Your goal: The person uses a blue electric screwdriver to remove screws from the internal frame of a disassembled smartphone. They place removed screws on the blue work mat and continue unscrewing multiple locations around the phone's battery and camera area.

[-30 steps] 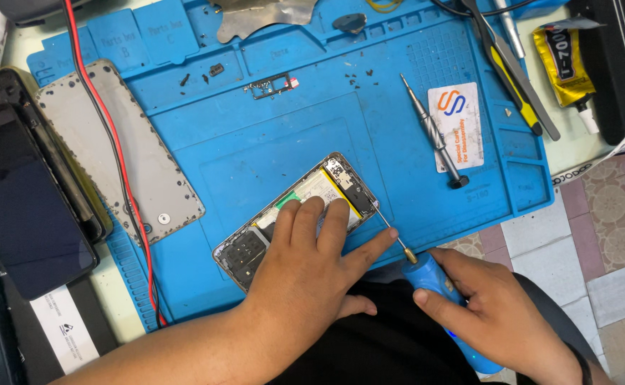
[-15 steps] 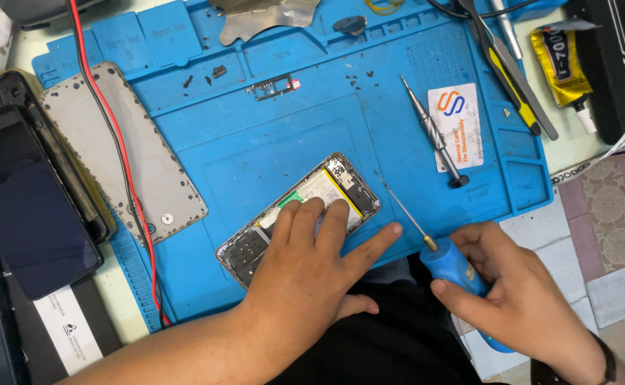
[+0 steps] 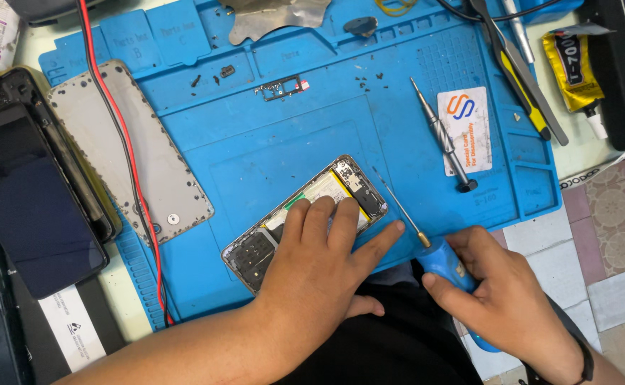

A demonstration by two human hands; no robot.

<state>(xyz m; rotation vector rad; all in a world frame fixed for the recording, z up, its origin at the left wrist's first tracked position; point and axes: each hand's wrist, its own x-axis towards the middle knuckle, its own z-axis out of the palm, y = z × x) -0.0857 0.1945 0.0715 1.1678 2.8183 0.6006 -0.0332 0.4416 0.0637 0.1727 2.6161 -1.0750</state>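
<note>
Opened phone (image 3: 341,187), back cover off, lying slantwise on the near middle of the blue work mat (image 3: 270,150). Left hand (image 3: 319,267) flat on the phone, fingers spread, pinning it. Right hand (image 3: 501,296) at the mat's near edge, closed around a blue-handled screwdriver (image 3: 437,253), tip just beside the phone's upper corner. Second screwdriver (image 3: 441,135) on the mat's right part. Grey back cover (image 3: 130,150) on its left

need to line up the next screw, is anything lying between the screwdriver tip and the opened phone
Nothing visible does. The blue-handled screwdriver in the right hand points its tip at bare blue mat just beside the opened phone, which the left hand presses down.
</note>
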